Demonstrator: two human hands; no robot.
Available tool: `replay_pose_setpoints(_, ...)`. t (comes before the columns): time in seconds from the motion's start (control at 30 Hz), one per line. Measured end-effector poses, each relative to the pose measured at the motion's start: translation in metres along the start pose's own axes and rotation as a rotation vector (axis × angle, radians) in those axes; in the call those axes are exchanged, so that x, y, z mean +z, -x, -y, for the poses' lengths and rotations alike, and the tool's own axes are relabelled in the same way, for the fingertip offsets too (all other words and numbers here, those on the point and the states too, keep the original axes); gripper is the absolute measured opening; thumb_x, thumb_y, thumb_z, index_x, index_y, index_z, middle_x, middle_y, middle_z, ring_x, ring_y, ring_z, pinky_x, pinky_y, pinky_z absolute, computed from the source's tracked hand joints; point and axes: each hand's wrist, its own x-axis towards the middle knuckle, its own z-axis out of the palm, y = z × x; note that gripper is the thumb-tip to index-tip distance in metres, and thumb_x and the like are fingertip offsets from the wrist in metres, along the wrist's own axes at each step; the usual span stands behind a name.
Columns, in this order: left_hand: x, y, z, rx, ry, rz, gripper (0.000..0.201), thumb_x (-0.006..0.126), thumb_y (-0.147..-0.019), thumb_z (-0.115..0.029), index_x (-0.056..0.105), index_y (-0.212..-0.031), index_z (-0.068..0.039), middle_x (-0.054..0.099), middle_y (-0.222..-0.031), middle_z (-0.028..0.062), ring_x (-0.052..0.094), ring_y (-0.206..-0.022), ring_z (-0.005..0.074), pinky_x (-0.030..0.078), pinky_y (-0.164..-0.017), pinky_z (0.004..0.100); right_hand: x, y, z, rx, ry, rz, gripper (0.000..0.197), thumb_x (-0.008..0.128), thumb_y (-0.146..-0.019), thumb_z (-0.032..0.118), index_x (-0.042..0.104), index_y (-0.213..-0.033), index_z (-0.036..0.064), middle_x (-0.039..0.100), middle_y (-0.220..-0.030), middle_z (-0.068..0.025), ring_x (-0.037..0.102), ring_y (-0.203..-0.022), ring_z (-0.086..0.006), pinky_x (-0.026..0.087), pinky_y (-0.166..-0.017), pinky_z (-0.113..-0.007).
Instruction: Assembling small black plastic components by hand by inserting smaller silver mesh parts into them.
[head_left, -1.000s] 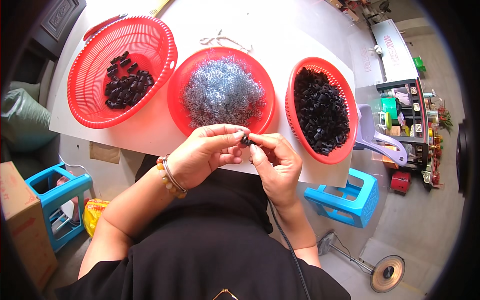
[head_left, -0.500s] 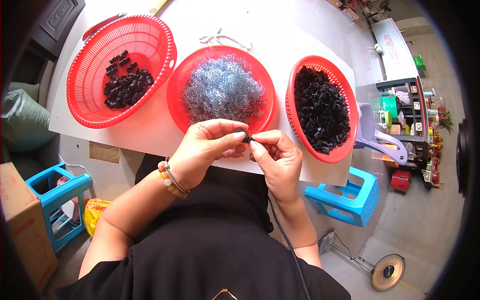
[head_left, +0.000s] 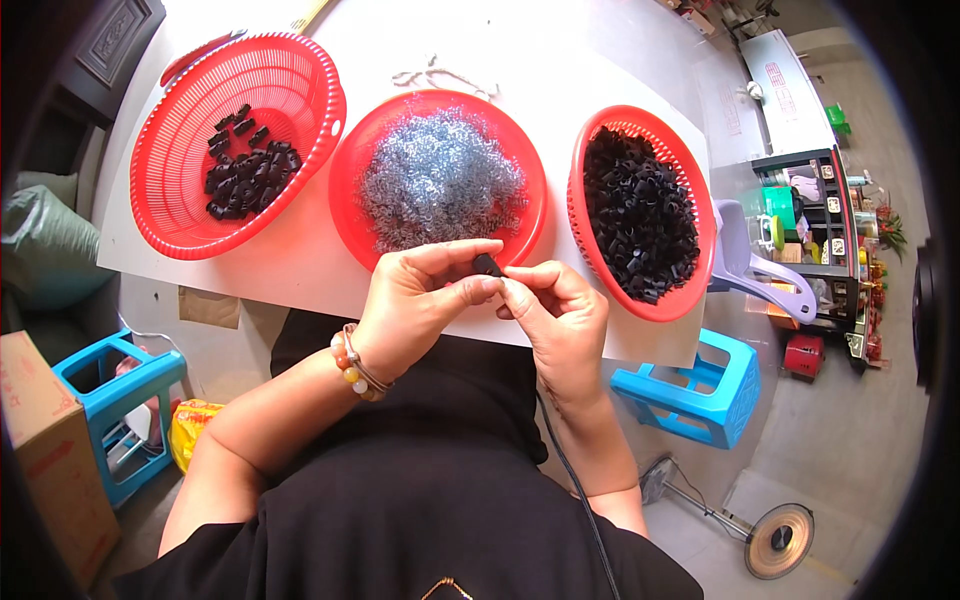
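Note:
A small black plastic piece (head_left: pixel 487 265) is pinched between my two hands, just in front of the middle basin. My left hand (head_left: pixel 418 298), with a beaded bracelet at the wrist, grips it between thumb and fingers. The thumb and index finger of my right hand (head_left: pixel 562 318) close on its near end, partly hiding it. Right beyond my hands, a pile of small metal springs (head_left: pixel 440 180) fills a red basin (head_left: pixel 345 205). Loose black plastic parts (head_left: pixel 640 220) fill a red basket (head_left: pixel 580 215) at the right. Several black pieces (head_left: pixel 250 180) lie in a larger red basket (head_left: pixel 160 200) at the left.
The baskets stand on a white table (head_left: pixel 270 290), with a white string (head_left: pixel 445 78) at its far side. A lilac plastic scoop (head_left: pixel 770 275) is beside the right basket. Blue stools (head_left: pixel 700 390) stand below the table on both sides. A cardboard box (head_left: pixel 50 450) is at lower left.
The black piece has turned in my fingers and shows more of its length. My left wrist has rotated slightly, shifting the bracelet. Both hands stay together in nearly the same place.

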Motion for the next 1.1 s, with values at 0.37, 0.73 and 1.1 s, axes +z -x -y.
replay_pose_setpoints(0.37, -0.002, -0.001, -0.007, -0.057, 0.038, 0.116, 0.035, 0.06, -0.089, -0.006, 0.056, -0.124, -0.002, 0.063, -0.089, 0.0013, 0.057, -0.077, 0.006, 0.05, -0.072, 0.0217, -0.004, 0.003, 0.0, 0.06, -0.104, 0.095, 0.032, 0.063, -0.087, 0.003, 0.054, -0.116, -0.0018, 0.06, -0.091, -0.0043, 0.061, -0.077, -0.0092, 0.05, -0.065, -0.02)
replay_pose_setpoints(0.73, -0.006, -0.001, -0.01, 0.071, -0.135, 0.213, 0.057, 0.054, -0.089, 0.004, 0.033, -0.142, -0.005, 0.058, -0.093, 0.0023, 0.053, -0.078, 0.0057, 0.048, -0.074, 0.0212, -0.011, -0.01, 0.003, -0.189, 0.281, 0.244, 0.045, 0.076, -0.074, 0.007, 0.059, -0.116, 0.0039, 0.053, -0.09, -0.0013, 0.055, -0.069, -0.0041, 0.045, -0.062, -0.018)
replay_pose_setpoints(1.1, -0.015, -0.006, -0.023, -0.156, 0.053, 0.276, 0.066, 0.06, -0.086, 0.003, 0.029, -0.143, -0.005, 0.061, -0.088, 0.0052, 0.058, -0.079, 0.0091, 0.05, -0.074, 0.0243, -0.012, -0.01, 0.001, -0.269, 0.33, 0.247, 0.039, 0.076, -0.073, 0.005, 0.063, -0.11, 0.0053, 0.054, -0.09, -0.0029, 0.057, -0.068, -0.0056, 0.047, -0.057, -0.019)
